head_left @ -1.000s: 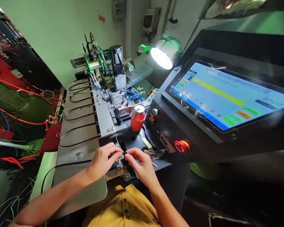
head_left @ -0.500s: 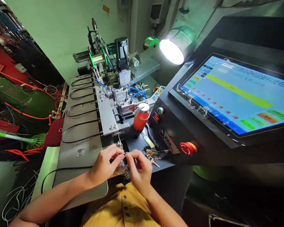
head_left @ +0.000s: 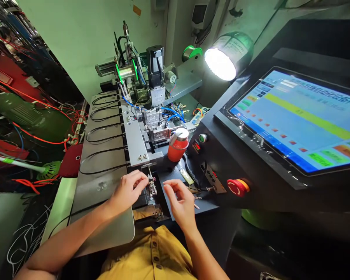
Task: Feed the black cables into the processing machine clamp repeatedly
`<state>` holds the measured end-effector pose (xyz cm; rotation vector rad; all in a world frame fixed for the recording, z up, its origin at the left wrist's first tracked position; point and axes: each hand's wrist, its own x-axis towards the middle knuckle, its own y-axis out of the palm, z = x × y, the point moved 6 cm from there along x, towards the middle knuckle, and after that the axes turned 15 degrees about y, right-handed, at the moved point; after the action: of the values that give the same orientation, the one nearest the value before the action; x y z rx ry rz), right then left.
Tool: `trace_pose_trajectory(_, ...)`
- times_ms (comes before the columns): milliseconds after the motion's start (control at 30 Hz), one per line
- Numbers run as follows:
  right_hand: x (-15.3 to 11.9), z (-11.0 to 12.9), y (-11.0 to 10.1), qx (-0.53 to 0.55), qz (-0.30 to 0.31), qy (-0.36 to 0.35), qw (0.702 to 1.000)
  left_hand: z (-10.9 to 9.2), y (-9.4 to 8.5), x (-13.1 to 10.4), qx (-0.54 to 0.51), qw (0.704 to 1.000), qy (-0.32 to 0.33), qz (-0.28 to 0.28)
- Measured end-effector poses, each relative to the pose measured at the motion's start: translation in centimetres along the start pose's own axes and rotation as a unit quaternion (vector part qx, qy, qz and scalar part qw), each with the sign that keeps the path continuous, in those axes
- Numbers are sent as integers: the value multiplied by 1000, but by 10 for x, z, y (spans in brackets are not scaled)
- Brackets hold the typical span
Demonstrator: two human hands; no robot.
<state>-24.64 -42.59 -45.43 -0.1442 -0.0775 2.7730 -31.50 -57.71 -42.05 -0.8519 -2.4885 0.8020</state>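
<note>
My left hand [head_left: 132, 187] is closed in a pinch at the left side of a small metal fixture [head_left: 152, 186]; whatever its fingertips hold is too small to make out. To the right of the fixture, my right hand [head_left: 179, 196] hovers over the dark plate, its thumb and forefinger apart and nothing visible between them. Black cables [head_left: 103, 171] lie in loops across the grey metal table [head_left: 89, 192], left of the fixture. A flat metal bar [head_left: 135, 144] runs back from the fixture.
An orange-red bottle [head_left: 177, 147] stands behind my right hand. Keys lie partly hidden beside that hand. On the right is a black console [head_left: 210, 124] with a lit screen [head_left: 297, 116] and a red knob [head_left: 237, 187]. A bright lamp [head_left: 220, 64] hangs behind.
My hands were together at the fingertips and have come apart. The right hand has moved right and opened, while the left has shifted slightly up and left. The whole view has shifted a little.
</note>
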Motion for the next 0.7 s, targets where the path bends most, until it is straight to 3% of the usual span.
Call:
trace_pose_trajectory(133, 7, -9, -15, -10, -42, 29, 999, 14, -1, 8, 106, 994, -9, 23)
trace_pose_trajectory(433, 8, -23, -7, -42, -16, 31, 999, 16, 6, 7, 157, 986, -35, 39)
trace_pose_trajectory(700, 35, -21, 22, -94, 118, 6, 989, 16, 9, 11, 171, 983, -48, 50)
